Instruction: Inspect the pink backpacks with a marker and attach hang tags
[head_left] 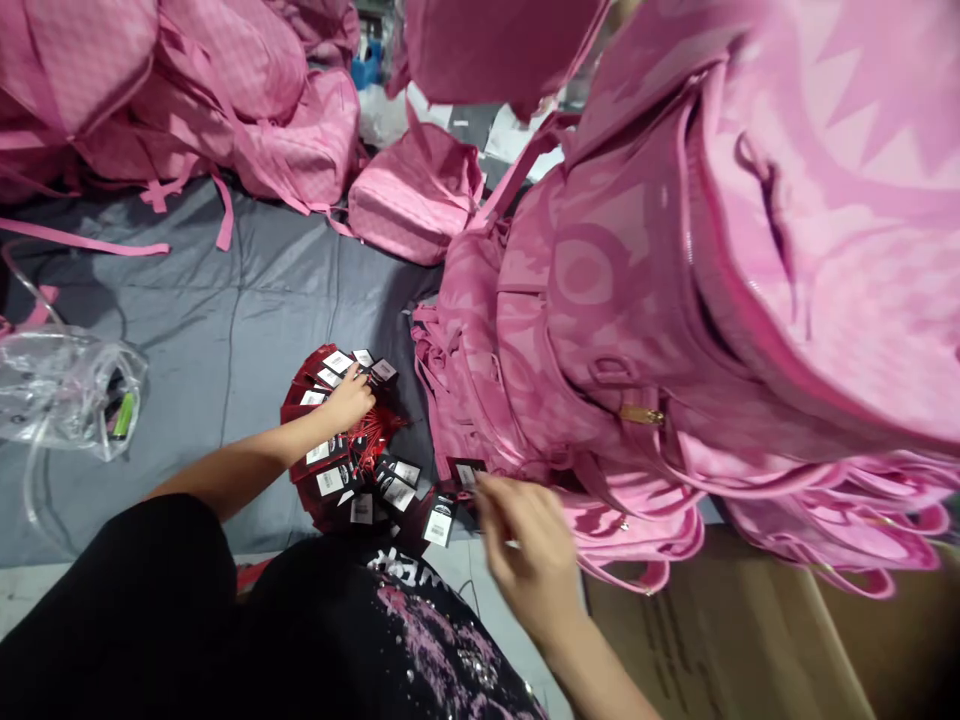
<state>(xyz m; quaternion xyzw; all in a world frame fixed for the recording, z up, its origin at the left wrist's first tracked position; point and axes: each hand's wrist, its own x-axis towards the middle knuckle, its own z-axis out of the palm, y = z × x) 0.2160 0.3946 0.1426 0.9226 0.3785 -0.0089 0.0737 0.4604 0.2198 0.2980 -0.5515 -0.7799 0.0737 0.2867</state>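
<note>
A round fanned pile of hang tags (330, 482), black and red with white barcode labels and red strings, lies on the grey cloth before me. My left hand (351, 400) reaches over the pile, its fingertips pinched at a tag near the top. To the right, my right hand (531, 545) is curled and slightly blurred beside the stacked pink backpacks (517, 330). A black tag (466, 470) lies right at its fingertips; whether they grip it or its string is hidden. Another loose tag (439, 520) lies at the pile's lower right.
More pink backpacks (300, 140) are heaped along the back of the grey cloth (187, 310). A clear plastic bag (67, 390) with a green item inside lies at left. A large backpack (825, 220) looms on the right, above a cardboard box (697, 630).
</note>
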